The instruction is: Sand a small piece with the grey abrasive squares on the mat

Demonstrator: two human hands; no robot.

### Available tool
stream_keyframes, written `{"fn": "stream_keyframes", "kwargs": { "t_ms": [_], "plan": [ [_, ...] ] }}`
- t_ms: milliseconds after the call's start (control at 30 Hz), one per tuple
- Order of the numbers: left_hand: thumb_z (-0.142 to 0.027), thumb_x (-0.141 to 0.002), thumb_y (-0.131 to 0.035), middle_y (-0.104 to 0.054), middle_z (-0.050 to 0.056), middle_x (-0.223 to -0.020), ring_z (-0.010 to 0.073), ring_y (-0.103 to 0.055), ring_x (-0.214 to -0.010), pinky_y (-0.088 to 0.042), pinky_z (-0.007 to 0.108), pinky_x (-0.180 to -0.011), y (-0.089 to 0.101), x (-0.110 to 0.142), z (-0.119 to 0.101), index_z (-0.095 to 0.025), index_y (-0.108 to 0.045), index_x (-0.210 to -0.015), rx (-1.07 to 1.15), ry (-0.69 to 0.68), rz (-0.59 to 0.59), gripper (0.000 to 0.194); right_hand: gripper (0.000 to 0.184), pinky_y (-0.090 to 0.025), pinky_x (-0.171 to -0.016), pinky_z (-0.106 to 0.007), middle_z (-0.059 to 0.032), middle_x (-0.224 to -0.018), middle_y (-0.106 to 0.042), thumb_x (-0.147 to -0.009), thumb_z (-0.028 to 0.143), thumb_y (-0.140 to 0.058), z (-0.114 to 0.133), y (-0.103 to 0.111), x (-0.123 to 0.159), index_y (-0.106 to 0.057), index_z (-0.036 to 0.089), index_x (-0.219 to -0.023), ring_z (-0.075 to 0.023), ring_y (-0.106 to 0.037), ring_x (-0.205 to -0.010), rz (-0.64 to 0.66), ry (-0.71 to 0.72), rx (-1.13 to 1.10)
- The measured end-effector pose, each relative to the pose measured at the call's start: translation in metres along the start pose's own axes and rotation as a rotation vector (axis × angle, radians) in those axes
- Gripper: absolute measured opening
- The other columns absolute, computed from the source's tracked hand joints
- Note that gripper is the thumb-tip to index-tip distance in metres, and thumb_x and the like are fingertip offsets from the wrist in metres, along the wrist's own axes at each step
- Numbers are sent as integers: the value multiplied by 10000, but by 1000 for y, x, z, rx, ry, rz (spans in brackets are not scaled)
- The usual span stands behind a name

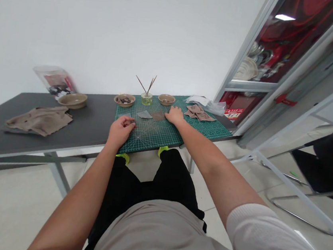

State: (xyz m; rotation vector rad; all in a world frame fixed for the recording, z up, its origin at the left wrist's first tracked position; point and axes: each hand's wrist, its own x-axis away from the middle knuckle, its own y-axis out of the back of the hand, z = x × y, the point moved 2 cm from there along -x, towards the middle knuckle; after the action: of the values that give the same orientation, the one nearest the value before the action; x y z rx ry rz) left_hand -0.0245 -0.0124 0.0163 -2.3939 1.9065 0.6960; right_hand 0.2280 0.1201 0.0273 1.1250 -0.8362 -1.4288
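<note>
My left hand [121, 130] is above the left part of the green cutting mat [150, 137], thumb and fingers pinched together. Something small and dark shows at the fingertips, too small to name. Just beyond that hand, a greyish scrap [128, 115] lies partly hidden. My right hand [175, 115] rests on the mat with its fingertips at the edge of a square brown piece [158, 116], which looks like cloth or sandpaper. Whether those fingers grip it is not clear. A grey piece [145, 114] lies beside the brown one.
Behind stand a bowl of small dark pieces [124, 100], a glass jar with thin sticks [146, 98] and another bowl [166, 99]. Folded brown cloths [199, 113] and plastic bags [206, 104] lie right. Leftward are a crumpled cloth [39, 119], a bowl [73, 100] and a clear container [54, 80].
</note>
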Motion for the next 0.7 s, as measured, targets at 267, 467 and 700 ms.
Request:
{"fn": "stream_keyframes", "kwargs": {
  "t_ms": [267,467,700],
  "plan": [
    [-326,-731,-659,-592,-29,-601,190,-637,-648,-454,298,-643,-1,0,2,-204,-644,-899,22,-10,9,208,505,-304,-1105,-564,-223,-1417,-548,-952,414,-528,29,7,26,-565,122,-1363,-376,-428,-1336,-172,190,30],
    [-317,-721,-661,-577,-33,-600,194,-640,-676,-467,300,-674,-1,1,3,-207,-648,-903,19,-4,9,213,730,-351,-1102,-540,-108,-1558,-457,-906,595,-568,79,-15,39,-404,257,-1532,-368,-411,-1381,173,555,-36],
    [-338,-723,-666,-622,-16,-618,178,-594,-607,-448,299,-642,-1,0,4,-205,-658,-905,9,12,17,225,359,-398,-1041,-381,-148,-1256,-693,-992,381,-512,86,-22,27,-702,164,-1205,-283,-572,-1200,125,630,47]
  ]
}}
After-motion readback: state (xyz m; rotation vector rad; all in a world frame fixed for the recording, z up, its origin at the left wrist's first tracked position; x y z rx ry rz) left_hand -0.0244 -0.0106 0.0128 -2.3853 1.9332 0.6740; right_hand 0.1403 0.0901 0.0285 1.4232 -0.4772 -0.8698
